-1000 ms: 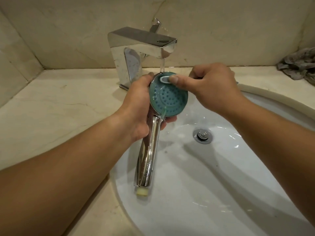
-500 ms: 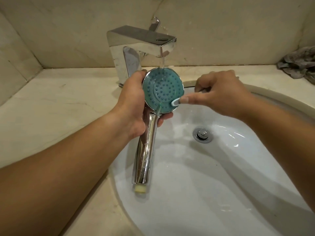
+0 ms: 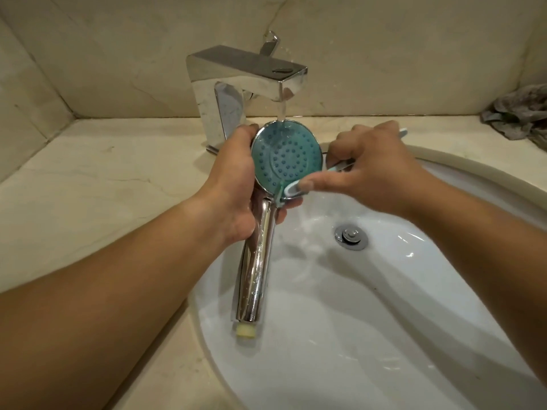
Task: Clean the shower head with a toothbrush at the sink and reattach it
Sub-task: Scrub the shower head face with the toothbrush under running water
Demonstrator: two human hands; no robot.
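Shower head (image 3: 285, 159), rigid wet chrome and judged slippery, is held over the sink (image 3: 444, 306) under running water, gripped at the neck by the left hand (image 3: 233, 184); the toothbrush (image 3: 293, 187) is pinched by the right hand (image 3: 373, 170) at its lower rim.

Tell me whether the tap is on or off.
On. A stream of water falls from the faucet spout onto the top rim of the shower head, and runs into the sink.
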